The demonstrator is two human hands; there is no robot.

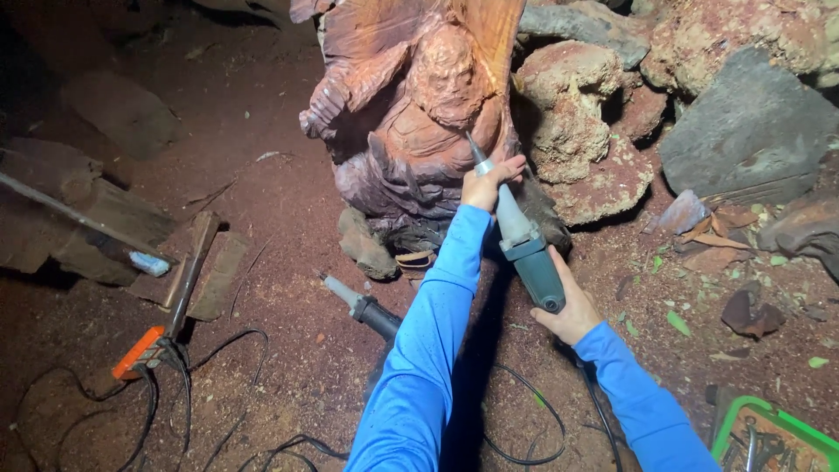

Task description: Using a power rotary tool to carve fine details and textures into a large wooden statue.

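1. Head view: the left hand (486, 185) is gripping the narrow front neck of a grey-green power grinder (523, 245), fingers clamped around it just behind the tip
2. The right hand (568, 308) is wrapping around the grinder's thick rear body, closed on it from below
3. The grinder's tip is touching the lower middle of a reddish wood carving (419, 105), which is standing upright on the dirt floor (288, 350) against a pile of rocks (594, 114)
4. A second power tool (363, 306) is lying on the floor just left of the blue left sleeve, with black cables (218, 419) trailing around it
5. An orange tool (138, 351) and wooden boards (214, 271) are lying well to the left; a green tray (732, 422) is sitting at the lower right corner
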